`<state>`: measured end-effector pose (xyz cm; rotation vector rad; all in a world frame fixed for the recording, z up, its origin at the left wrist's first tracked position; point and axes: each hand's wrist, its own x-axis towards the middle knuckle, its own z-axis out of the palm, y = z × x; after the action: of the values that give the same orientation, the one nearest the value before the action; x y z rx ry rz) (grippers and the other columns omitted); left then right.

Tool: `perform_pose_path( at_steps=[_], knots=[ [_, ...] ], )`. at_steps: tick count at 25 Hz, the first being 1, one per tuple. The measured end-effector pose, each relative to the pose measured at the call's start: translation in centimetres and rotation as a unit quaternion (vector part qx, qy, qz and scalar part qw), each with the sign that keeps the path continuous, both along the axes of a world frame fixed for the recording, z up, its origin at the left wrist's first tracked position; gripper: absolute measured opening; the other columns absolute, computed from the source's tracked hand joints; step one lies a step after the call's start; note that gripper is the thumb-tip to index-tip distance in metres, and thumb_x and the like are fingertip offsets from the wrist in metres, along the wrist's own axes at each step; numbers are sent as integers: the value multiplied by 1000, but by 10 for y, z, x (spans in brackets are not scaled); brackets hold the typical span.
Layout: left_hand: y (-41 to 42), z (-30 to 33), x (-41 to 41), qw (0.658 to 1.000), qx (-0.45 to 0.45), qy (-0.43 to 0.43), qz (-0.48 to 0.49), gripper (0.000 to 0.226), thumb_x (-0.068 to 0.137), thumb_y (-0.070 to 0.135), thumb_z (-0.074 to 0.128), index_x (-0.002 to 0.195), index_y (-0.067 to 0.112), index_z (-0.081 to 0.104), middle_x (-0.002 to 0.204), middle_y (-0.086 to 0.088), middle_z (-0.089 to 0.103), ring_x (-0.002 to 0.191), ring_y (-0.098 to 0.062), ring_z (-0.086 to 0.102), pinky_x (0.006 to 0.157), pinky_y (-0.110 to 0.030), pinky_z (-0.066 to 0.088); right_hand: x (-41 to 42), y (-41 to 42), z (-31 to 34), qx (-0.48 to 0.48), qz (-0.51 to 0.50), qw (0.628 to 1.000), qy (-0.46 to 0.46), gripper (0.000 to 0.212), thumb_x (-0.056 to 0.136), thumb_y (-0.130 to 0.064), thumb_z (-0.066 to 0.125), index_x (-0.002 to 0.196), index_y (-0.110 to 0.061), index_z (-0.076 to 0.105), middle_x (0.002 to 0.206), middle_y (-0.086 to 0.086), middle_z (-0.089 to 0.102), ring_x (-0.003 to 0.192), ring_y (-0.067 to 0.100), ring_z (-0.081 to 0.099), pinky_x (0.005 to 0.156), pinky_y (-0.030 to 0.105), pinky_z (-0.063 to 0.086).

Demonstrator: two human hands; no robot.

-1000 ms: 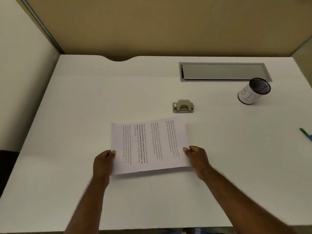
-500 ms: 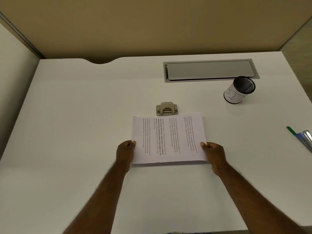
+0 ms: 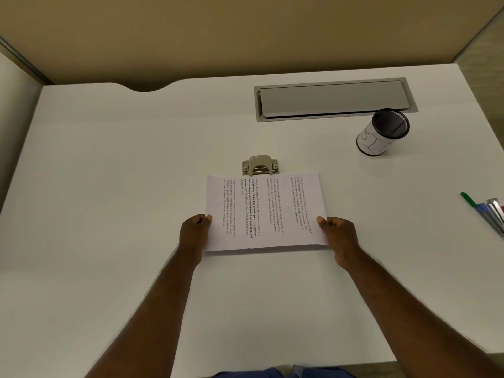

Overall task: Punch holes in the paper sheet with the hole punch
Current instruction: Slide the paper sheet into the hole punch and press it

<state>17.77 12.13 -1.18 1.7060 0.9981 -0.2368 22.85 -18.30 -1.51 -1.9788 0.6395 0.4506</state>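
We hold the white printed paper sheet [image 3: 263,212] low over the middle of the white desk [image 3: 109,186], its lines of text running sideways, its far edge just reaching the small beige metal hole punch [image 3: 260,166] that sits right behind it. Our left hand [image 3: 194,233] pinches the sheet's left edge between thumb and curled fingers, and our right hand [image 3: 338,236] pinches the right edge the same way. We cannot tell whether the far edge is already inside the punch's slot or only lying against its front. That is the first risk as we see it: if the edge rides over or butts the slot instead of sliding in, the sheet may buckle, and a faint crease already shows near the middle of the near edge. The punch also sits left of the sheet's centre, so holes could land off-centre unless we shift the sheet left. Since both hands are busy with the sheet, freeing one to press the lever may let the sheet swing or slip back out. Further off, a white-wrapped black mesh cup [image 3: 381,133] stands at the far right below a grey cable hatch [image 3: 332,98], and coloured pens [image 3: 488,211] lie at the right edge, well apart from the work.
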Motion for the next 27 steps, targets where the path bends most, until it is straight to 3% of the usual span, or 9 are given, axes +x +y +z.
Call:
perform_pose_path(
  at_steps=[3,7,11,14,16,22,27],
  knots=[
    [-1,1,1,1000,9,3,-2,28,93,18,50,69,6,52,72,-8,55,66,-22,42,56,-29,30,1,0,0,-4,1,1000,-1,42,88,-26,61,83,15,59,95,35,63,67,24,43,59,31,34],
    [-1,-1,0,1000,-1,1,-4,24,94,20,50,85,0,61,84,-10,62,75,-24,51,61,-29,37,1,-1,1,-6,7,1000,4,39,90,-26,59,85,12,61,96,30,66,70,24,49,61,32,39],
    [-7,3,-6,1000,0,-22,12,13,95,18,49,97,12,61,91,-2,62,79,-19,55,61,-24,43,-5,-3,1,-5,15,1000,0,33,91,-25,57,87,8,63,94,23,68,72,22,52,63,31,41],
    [-10,1,-14,999,11,-38,24,17,95,18,49,104,13,63,99,-5,64,83,-21,57,68,-27,43,-11,-3,1,-8,17,1000,-14,30,91,-23,58,86,5,64,90,20,68,74,23,55,66,32,43],
    [-11,0,-17,999,17,-40,30,20,94,18,49,106,13,64,100,-5,65,84,-21,57,71,-28,42,-13,-2,2,-15,17,999,-27,26,90,-23,58,83,1,66,86,15,68,76,25,57,67,33,44],
    [-9,2,-10,999,6,-27,34,13,95,18,50,98,14,62,97,-4,63,79,-18,55,62,-24,43,-9,2,5,-10,13,999,-35,29,91,-23,58,82,3,65,81,10,66,70,22,55,63,30,43],
    [-4,-2,-3,999,15,-16,27,16,94,18,51,100,10,64,99,-7,65,84,-22,56,72,-30,42,-2,4,1,-22,12,999,-32,33,90,-25,59,82,7,65,83,16,67,70,22,53,64,32,43]
  ],
)
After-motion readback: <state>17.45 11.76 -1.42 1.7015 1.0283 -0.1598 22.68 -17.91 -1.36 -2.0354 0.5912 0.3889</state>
